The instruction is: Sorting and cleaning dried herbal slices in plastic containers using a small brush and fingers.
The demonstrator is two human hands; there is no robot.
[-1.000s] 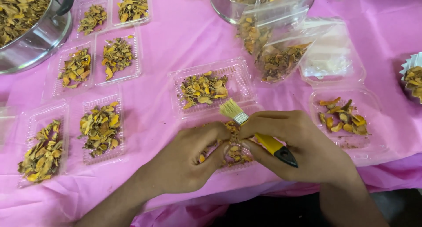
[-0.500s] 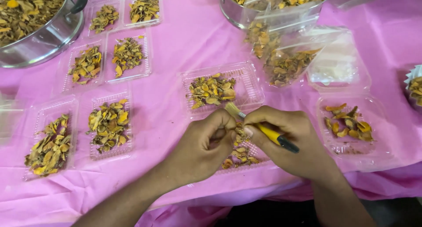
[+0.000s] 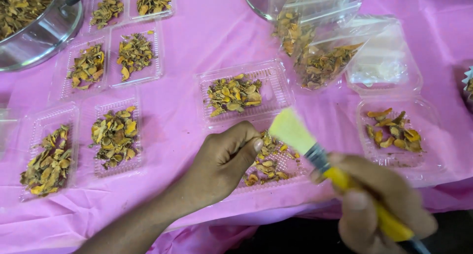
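My right hand [image 3: 379,205] grips a yellow-handled brush [image 3: 325,163] whose pale bristles point up-left over a clear plastic tray [image 3: 290,177] of dried yellow-brown slices at the table's near edge. My left hand [image 3: 224,160] rests curled at that tray's left side, fingertips touching the slices; whether it pinches one I cannot tell. Just behind lies another clear tray [image 3: 276,89] of the same dried slices. Everything sits on a pink tablecloth [image 3: 197,37].
Several more filled clear trays [image 3: 116,131] lie to the left. A metal pot [image 3: 34,42] of dried slices stands far left, another metal bowl [image 3: 256,3] at the top. A clear bag [image 3: 320,62] of slices and a right-hand tray [image 3: 394,136] lie nearby.
My right hand has drawn the brush back toward me and to the right, apart from my left hand. My left hand stays at the near tray.
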